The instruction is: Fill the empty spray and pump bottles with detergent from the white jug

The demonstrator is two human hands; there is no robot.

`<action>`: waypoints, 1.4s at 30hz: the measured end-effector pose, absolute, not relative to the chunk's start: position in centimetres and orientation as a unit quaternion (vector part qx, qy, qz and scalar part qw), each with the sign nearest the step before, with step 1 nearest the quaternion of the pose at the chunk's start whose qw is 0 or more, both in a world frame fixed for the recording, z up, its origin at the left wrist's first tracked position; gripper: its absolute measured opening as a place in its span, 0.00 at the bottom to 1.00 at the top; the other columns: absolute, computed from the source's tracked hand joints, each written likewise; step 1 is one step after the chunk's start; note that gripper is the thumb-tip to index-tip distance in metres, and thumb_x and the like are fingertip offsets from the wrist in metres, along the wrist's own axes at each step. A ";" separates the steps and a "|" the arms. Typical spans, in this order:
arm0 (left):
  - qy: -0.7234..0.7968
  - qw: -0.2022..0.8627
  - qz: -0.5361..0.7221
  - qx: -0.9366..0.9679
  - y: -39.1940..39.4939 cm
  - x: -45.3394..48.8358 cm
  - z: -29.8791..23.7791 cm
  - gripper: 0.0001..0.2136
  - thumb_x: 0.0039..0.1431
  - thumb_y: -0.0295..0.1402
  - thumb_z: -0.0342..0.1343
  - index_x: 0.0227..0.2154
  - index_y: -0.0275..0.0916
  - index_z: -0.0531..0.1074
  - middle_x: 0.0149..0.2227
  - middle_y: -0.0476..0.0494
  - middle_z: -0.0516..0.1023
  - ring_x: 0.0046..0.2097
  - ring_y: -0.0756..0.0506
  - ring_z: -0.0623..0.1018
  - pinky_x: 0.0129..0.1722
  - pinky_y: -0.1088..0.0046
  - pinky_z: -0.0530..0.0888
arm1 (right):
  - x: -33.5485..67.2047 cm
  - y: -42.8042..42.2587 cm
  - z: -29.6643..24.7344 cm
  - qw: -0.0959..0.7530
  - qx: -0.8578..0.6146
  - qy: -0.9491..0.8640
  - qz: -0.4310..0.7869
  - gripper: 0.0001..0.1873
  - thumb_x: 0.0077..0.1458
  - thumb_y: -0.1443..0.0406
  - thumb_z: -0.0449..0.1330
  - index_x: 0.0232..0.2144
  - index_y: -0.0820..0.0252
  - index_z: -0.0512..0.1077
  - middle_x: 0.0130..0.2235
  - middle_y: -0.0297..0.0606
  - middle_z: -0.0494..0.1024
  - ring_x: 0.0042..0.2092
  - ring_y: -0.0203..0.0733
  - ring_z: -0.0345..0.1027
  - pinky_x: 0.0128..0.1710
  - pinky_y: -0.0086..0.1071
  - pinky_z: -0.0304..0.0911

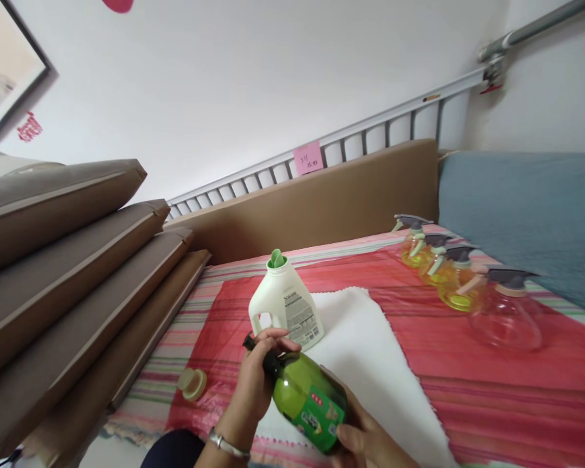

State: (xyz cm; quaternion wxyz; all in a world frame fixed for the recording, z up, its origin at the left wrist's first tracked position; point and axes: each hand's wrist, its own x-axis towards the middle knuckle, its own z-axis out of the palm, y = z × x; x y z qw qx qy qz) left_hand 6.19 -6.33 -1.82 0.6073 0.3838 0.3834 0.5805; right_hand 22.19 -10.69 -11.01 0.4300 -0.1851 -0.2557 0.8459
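Above wavy-edged white cloth [390, 364], fingers [285, 342] grip a translucent green bottle [299, 387].

Left hand [259, 374] and right hand [358, 432] both bare; visible parts of both forearms likewise bare. Left wrist wears a shiny, silver-coloured metal bangle [229, 446], narrow and rounded, circling the arm as a single band; bright highlights along its curve, any engraving too small to read. At the lower edge, a rounded patch of dark navy, plain-looking clothing [173, 450], smooth in outline; which garment, cannot tell. Fingers slim, slightly blurred.
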 end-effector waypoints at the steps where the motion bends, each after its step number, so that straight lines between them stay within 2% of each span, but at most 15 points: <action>1: 0.384 0.608 0.578 0.386 -6.3 6.2 -1.8 0.10 0.54 0.33 0.50 0.34 0.33 0.72 0.29 0.38 0.79 0.35 0.41 0.76 0.40 0.64 0.67 | 22.2 -10.5 -10.9 0.415 -0.183 -0.244 0.857 0.43 0.40 0.51 0.66 0.55 0.53 0.54 0.25 0.31 0.76 0.17 0.29 0.65 0.15 0.19 0.57; 2: 0.385 0.608 0.575 0.389 -6.3 6.3 -1.8 0.10 0.55 0.33 0.50 0.34 0.33 0.72 0.30 0.38 0.79 0.35 0.42 0.76 0.39 0.64 0.67 | 22.3 -10.4 -10.9 0.396 -0.180 -0.225 0.872 0.37 0.45 0.46 0.61 0.52 0.59 0.60 0.21 0.32 0.74 0.14 0.28 0.62 0.12 0.17 0.53; 4: 0.390 0.607 0.569 0.395 -6.4 6.4 -1.9 0.10 0.55 0.33 0.49 0.34 0.33 0.72 0.30 0.38 0.79 0.35 0.42 0.75 0.39 0.65 0.67 | 22.2 -9.9 -10.8 0.340 -0.193 -0.178 0.903 0.36 0.52 0.41 0.46 0.47 0.66 0.66 0.17 0.35 0.72 0.12 0.29 0.60 0.10 0.17 0.49; 7: 0.397 0.604 0.564 0.398 -6.4 6.4 -2.1 0.09 0.55 0.32 0.49 0.34 0.34 0.72 0.30 0.39 0.78 0.35 0.42 0.75 0.39 0.65 0.66 | 22.0 -9.5 -11.2 0.289 -0.225 -0.149 0.918 0.41 0.53 0.40 0.37 0.47 0.69 0.65 0.21 0.42 0.75 0.18 0.37 0.68 0.14 0.22 0.58; 9: 0.398 0.601 0.567 0.399 -6.4 6.4 -2.2 0.09 0.56 0.31 0.48 0.34 0.34 0.72 0.29 0.40 0.78 0.36 0.42 0.76 0.40 0.65 0.66 | 21.9 -9.6 -11.6 0.314 -0.229 -0.174 0.905 0.42 0.51 0.38 0.41 0.50 0.68 0.61 0.23 0.41 0.76 0.21 0.39 0.70 0.18 0.26 0.63; 13: 0.388 0.606 0.567 0.401 -6.4 6.5 -2.0 0.09 0.56 0.31 0.48 0.34 0.34 0.72 0.29 0.40 0.78 0.35 0.42 0.76 0.39 0.65 0.67 | 22.1 -9.9 -12.0 0.390 -0.211 -0.250 0.861 0.43 0.41 0.48 0.64 0.56 0.51 0.53 0.28 0.34 0.77 0.20 0.34 0.68 0.18 0.24 0.61; 16: 0.383 0.613 0.559 0.405 -6.4 6.6 -1.9 0.10 0.56 0.32 0.48 0.34 0.34 0.72 0.29 0.40 0.78 0.35 0.42 0.76 0.38 0.65 0.67 | 22.3 -9.8 -11.6 0.317 -0.199 -0.217 0.902 0.34 0.48 0.43 0.54 0.46 0.62 0.66 0.20 0.34 0.74 0.14 0.27 0.60 0.14 0.19 0.55; 19: 0.390 0.611 0.560 0.401 -6.3 6.5 -2.1 0.10 0.55 0.32 0.48 0.34 0.34 0.72 0.29 0.40 0.78 0.35 0.42 0.76 0.39 0.65 0.67 | 22.1 -9.7 -11.4 0.264 -0.189 -0.165 0.931 0.40 0.50 0.38 0.40 0.37 0.67 0.70 0.17 0.37 0.72 0.16 0.31 0.64 0.14 0.19 0.55; 22: 0.392 0.611 0.562 0.397 -6.2 6.5 -2.2 0.09 0.54 0.31 0.49 0.34 0.34 0.72 0.30 0.40 0.79 0.36 0.41 0.76 0.40 0.65 0.67 | 21.9 -9.8 -12.2 0.329 -0.171 -0.173 0.913 0.32 0.47 0.41 0.53 0.37 0.64 0.70 0.22 0.38 0.75 0.25 0.37 0.71 0.21 0.22 0.61; 24: 0.391 0.609 0.560 0.402 -6.3 6.5 -2.3 0.09 0.54 0.31 0.49 0.33 0.34 0.72 0.30 0.39 0.79 0.36 0.41 0.76 0.40 0.65 0.67 | 21.9 -9.8 -12.8 0.333 -0.159 -0.179 0.912 0.27 0.46 0.46 0.60 0.37 0.64 0.70 0.22 0.36 0.75 0.22 0.35 0.69 0.21 0.23 0.62; 27: 0.382 0.619 0.546 0.416 -6.6 6.6 -2.0 0.09 0.55 0.31 0.48 0.33 0.34 0.72 0.31 0.38 0.79 0.35 0.41 0.76 0.38 0.64 0.67 | 22.0 -9.4 -13.1 0.266 -0.130 -0.145 0.944 0.31 0.53 0.44 0.49 0.39 0.66 0.70 0.19 0.37 0.75 0.13 0.32 0.61 0.12 0.23 0.55; 30: 0.362 0.643 0.526 0.423 -7.1 6.7 -1.6 0.09 0.56 0.31 0.48 0.34 0.34 0.72 0.32 0.37 0.78 0.35 0.41 0.76 0.38 0.64 0.68 | 21.8 -9.3 -12.6 0.253 -0.115 -0.110 0.954 0.36 0.56 0.44 0.38 0.44 0.67 0.69 0.22 0.41 0.77 0.17 0.37 0.67 0.12 0.24 0.56; 34: 0.329 0.659 0.519 0.435 -7.4 6.9 -1.0 0.11 0.54 0.32 0.51 0.38 0.34 0.71 0.33 0.36 0.78 0.37 0.40 0.75 0.40 0.62 0.68 | 21.7 -9.6 -12.3 0.265 -0.137 -0.114 0.948 0.36 0.55 0.43 0.42 0.42 0.69 0.71 0.27 0.47 0.79 0.27 0.42 0.72 0.25 0.28 0.66; 38: 0.337 0.619 0.576 0.414 -7.4 7.2 -1.2 0.21 0.47 0.40 0.60 0.43 0.37 0.69 0.35 0.37 0.78 0.40 0.39 0.75 0.44 0.60 0.66 | 21.9 -9.9 -12.5 0.309 -0.153 -0.141 0.928 0.37 0.54 0.43 0.45 0.37 0.73 0.73 0.28 0.53 0.79 0.19 0.33 0.67 0.15 0.20 0.57; 42: 0.375 0.561 0.617 0.405 -7.4 6.8 -2.1 0.21 0.38 0.42 0.66 0.36 0.38 0.71 0.37 0.38 0.78 0.41 0.38 0.75 0.44 0.62 0.67 | 22.2 -9.7 -12.6 0.355 -0.128 -0.186 0.907 0.35 0.50 0.42 0.50 0.42 0.68 0.71 0.25 0.47 0.78 0.17 0.33 0.65 0.14 0.21 0.54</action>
